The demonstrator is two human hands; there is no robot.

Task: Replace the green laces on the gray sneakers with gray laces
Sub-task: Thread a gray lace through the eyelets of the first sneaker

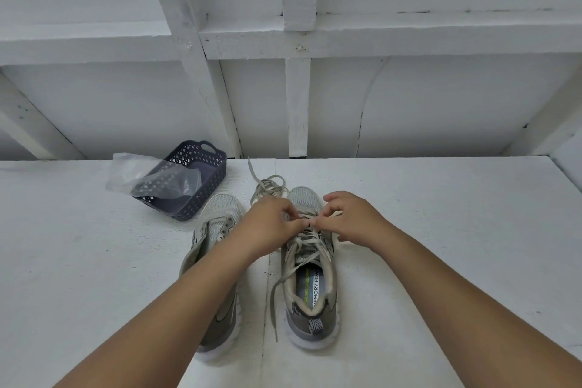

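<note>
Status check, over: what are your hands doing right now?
Left hand and right hand pinching lace on right sneaker. Left sneaker unlaced. Nothing blocking.

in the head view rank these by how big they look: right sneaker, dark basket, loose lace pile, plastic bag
1. right sneaker, nearest the camera, so partly an effect of nearness
2. dark basket and plastic bag: look alike, not ranked
3. loose lace pile, smallest

Two bare forearms are showing in the head view, both unsleeved along their whole visible length. The left hand [271, 224] and the right hand [352, 217] are wearing no gloves. No ring, watch or wristband is showing on either wrist or on the visible fingers. Fingernails are appearing short and unpainted
</note>
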